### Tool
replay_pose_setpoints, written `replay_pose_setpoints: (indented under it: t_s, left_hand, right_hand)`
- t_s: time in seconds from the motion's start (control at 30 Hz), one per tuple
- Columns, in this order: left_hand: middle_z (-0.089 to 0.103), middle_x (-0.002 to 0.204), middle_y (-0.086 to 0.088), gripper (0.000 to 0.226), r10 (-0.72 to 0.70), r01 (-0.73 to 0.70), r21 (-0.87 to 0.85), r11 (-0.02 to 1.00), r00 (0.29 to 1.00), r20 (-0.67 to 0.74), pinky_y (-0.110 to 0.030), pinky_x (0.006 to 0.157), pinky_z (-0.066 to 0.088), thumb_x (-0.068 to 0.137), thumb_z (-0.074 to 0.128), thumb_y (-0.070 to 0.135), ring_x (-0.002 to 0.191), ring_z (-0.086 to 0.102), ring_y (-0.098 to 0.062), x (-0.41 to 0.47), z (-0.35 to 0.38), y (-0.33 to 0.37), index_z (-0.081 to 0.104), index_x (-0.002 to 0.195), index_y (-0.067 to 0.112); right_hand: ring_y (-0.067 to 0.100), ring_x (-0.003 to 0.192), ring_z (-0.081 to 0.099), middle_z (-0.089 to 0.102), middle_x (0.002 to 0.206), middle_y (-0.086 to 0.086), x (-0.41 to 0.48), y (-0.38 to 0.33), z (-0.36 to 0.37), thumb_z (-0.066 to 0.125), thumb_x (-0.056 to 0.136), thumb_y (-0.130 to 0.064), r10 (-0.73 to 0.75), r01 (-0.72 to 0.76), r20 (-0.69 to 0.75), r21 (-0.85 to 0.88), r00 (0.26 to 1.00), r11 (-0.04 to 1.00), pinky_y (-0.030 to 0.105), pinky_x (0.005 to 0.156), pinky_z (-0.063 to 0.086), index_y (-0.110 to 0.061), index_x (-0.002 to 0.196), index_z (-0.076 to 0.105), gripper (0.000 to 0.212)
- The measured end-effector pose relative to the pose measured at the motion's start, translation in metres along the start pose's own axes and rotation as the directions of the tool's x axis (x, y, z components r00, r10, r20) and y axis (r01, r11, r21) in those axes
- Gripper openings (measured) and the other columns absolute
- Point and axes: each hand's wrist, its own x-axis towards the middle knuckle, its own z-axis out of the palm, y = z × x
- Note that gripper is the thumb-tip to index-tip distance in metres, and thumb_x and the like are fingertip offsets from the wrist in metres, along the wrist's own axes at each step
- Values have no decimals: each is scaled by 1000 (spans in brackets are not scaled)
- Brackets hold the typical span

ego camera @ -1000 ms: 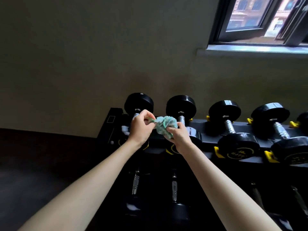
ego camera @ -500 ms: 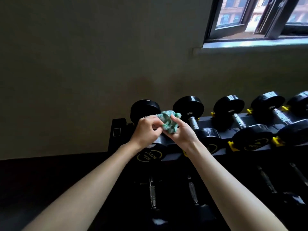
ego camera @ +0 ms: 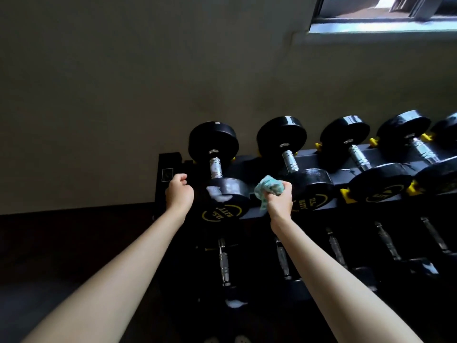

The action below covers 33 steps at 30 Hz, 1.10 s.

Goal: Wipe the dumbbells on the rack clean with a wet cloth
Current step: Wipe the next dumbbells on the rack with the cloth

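Note:
Black dumbbells with chrome handles lie in a row on the top tier of a black rack point(ego camera: 319, 157). The leftmost dumbbell point(ego camera: 216, 167) has a white smear on its near head. My right hand point(ego camera: 279, 200) grips a crumpled teal cloth point(ego camera: 268, 189) between the near heads of the leftmost dumbbell and the second dumbbell point(ego camera: 291, 162). My left hand point(ego camera: 178, 194) hovers just left of the leftmost dumbbell's near head, fingers curled, holding nothing.
More dumbbells point(ego camera: 358, 154) continue to the right on yellow cradles point(ego camera: 346, 195). A lower tier holds further dumbbells point(ego camera: 223, 263) in shadow. A plain wall rises behind the rack, with a window sill point(ego camera: 380, 28) at top right. Dark floor lies to the left.
My hands have parted: the left let go of the cloth and moved left, while the right keeps the cloth and dropped toward the near dumbbell heads. The camera tilted down.

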Motion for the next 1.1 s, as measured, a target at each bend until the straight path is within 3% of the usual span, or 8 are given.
replay_pose_setpoints:
  t_s: [0.2, 0.3, 0.4, 0.57, 0.73, 0.9, 1.03, 1.1]
  left_hand:
    - [60, 123, -8, 40, -160, 166, -44, 985, 980, 119, -41, 95, 49, 87, 41, 3, 110, 58, -28, 8, -2, -20, 53, 124, 13]
    - [62, 121, -12, 44, -175, 194, -88, 977, 967, 187, -38, 96, 47, 86, 38, -3, 108, 59, -27, 12, -8, -20, 47, 128, 10]
    - [62, 118, -13, 43, -198, 244, -150, 958, 943, 268, -27, 80, 47, 90, 36, -4, 93, 60, -20, 10, -18, -17, 40, 131, 8]
    - [63, 93, -6, 42, -198, 292, -210, 933, 905, 377, -32, 99, 37, 95, 38, -1, 91, 58, -16, 5, -32, -14, 34, 137, 6]
    - [56, 129, -13, 43, -199, 298, -195, 934, 890, 409, -34, 101, 37, 96, 36, -1, 116, 56, -23, 2, -36, -13, 32, 138, 6]
    - [57, 125, -12, 41, -203, 272, -149, 951, 909, 364, -30, 86, 43, 96, 34, 0, 101, 56, -20, 6, -29, -12, 34, 137, 6]
    - [56, 109, -10, 38, -198, 235, -97, 967, 936, 290, -31, 79, 45, 93, 38, 2, 95, 55, -22, 5, -22, -9, 41, 130, 8]
    - [56, 115, -10, 37, -193, 216, -55, 975, 942, 274, -35, 89, 48, 91, 38, 4, 103, 57, -25, 4, -20, -8, 42, 127, 10]
  right_hand:
    - [17, 90, 49, 52, 93, 0, -10, 11, 27, 57, 91, -17, 45, -46, 101, 5, 994, 999, 27, 72, 40, -16, 107, 41, 23]
    - [9, 75, 49, 53, 82, -8, -22, -3, 30, 56, 90, -11, -164, 171, 147, -33, 975, 985, 21, 62, 38, -16, 110, 45, 23]
    - [12, 75, 52, 58, 88, -1, -35, -19, 46, 56, 87, -2, -348, 403, 297, -148, 889, 903, 22, 64, 37, -11, 115, 48, 30]
    - [19, 88, 56, 57, 96, 4, -40, -36, 61, 58, 86, -3, -329, 550, 561, -284, 760, 785, 31, 77, 44, -11, 122, 46, 39]
    - [18, 84, 54, 57, 98, 7, -35, -45, 51, 63, 83, -1, -280, 647, 712, -311, 644, 696, 19, 65, 39, -9, 121, 47, 41]
    - [33, 103, 57, 58, 119, 17, -29, -35, 41, 53, 79, 12, -326, 839, 809, -333, 489, 430, 24, 75, 42, -4, 122, 48, 47]
    - [35, 110, 59, 60, 123, 18, -32, -38, 30, 54, 70, 18, -373, 965, 892, -213, 256, 152, 43, 80, 54, 0, 117, 57, 50]
    - [36, 106, 62, 61, 121, 21, -33, -40, 27, 55, 65, 17, -352, 989, 925, -148, 145, 19, 43, 83, 54, 0, 110, 63, 48]
